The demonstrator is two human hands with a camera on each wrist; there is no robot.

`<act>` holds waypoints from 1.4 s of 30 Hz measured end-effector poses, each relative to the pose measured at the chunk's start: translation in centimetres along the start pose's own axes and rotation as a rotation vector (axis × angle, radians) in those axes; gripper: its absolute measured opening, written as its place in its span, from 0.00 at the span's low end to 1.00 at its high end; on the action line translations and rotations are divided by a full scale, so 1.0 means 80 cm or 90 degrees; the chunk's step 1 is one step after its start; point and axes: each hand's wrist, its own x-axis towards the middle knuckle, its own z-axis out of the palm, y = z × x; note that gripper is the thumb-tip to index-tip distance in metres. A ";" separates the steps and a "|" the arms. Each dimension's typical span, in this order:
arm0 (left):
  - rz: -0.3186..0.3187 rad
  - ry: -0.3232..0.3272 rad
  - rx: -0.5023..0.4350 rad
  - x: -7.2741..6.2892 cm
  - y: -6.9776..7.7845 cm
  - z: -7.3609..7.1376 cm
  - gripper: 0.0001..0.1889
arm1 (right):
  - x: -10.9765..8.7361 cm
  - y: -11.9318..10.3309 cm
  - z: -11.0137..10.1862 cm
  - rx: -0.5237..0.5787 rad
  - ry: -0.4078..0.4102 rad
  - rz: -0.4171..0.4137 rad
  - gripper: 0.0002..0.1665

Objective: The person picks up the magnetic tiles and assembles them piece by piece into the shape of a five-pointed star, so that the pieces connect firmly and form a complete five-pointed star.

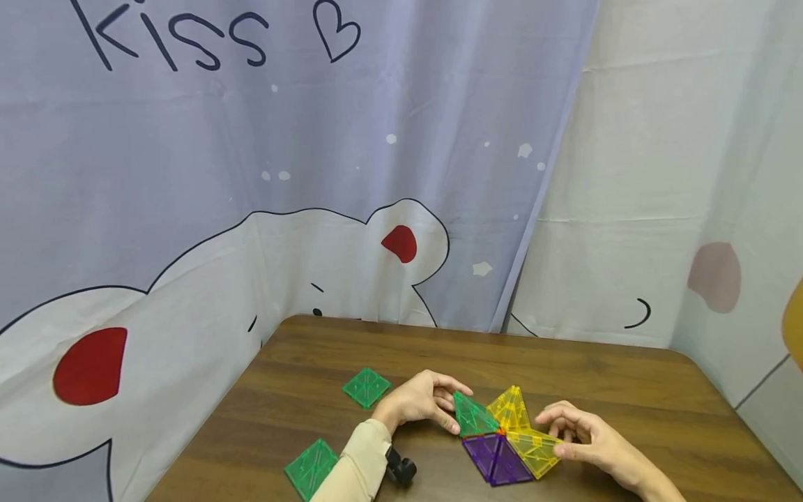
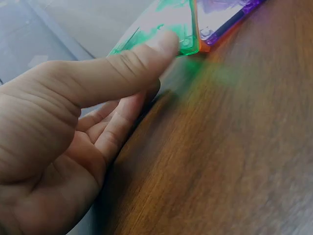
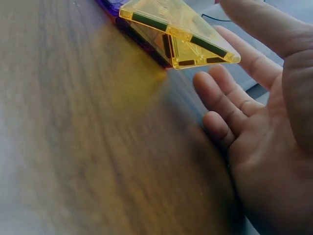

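Translucent magnetic tiles form a pinwheel-like cluster on the table. It has a green tile piece [image 1: 474, 417] at left, a yellow piece [image 1: 511, 410] behind, another yellow piece [image 1: 534, 450] at right and a purple piece [image 1: 495, 460] in front. My left hand [image 1: 422, 402] is at the green piece's outer side, thumb against its edge; the left wrist view shows the thumb [image 2: 142, 63] overlapping the green tile [image 2: 178, 29]. At the right yellow piece's tip is my right hand [image 1: 586, 439], fingers loosely bent. In the right wrist view, those fingers [image 3: 227, 98] lie beside the raised yellow tip [image 3: 215, 46].
Two green tile pieces lie apart on the left of the wooden table [image 1: 602, 373]: one farther back [image 1: 366, 388], one near the left forearm [image 1: 311, 467]. A black strap device [image 1: 401, 467] sits on the left wrist. Printed curtains [image 1: 389, 160] hang behind the table.
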 end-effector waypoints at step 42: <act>0.100 0.150 -0.022 0.024 0.009 0.047 0.39 | 0.006 0.002 0.006 -0.205 0.446 0.045 0.30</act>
